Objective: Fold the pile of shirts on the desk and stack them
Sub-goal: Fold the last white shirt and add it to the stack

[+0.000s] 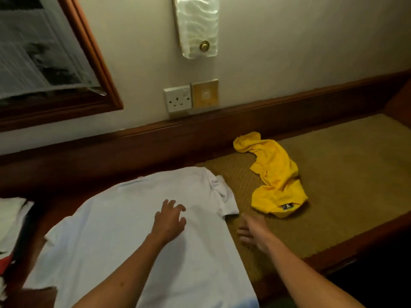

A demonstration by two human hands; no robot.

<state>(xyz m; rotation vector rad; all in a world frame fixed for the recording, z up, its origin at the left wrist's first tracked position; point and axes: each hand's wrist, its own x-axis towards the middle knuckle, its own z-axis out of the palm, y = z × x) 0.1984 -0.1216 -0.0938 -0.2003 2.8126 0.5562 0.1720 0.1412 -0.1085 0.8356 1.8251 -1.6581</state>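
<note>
A white shirt lies spread flat across the desk, one sleeve sticking out at its right edge. My left hand rests on the shirt's middle with the fingers spread, holding nothing. My right hand hovers low over the desk mat just beside the shirt's right edge, fingers apart and a little blurred. A crumpled yellow shirt lies on the mat to the right, apart from both hands.
More white and red cloth shows at the far left edge. The wall behind carries a power socket, a framed mirror and a wall lamp. A dark wooden ledge runs along the desk's back.
</note>
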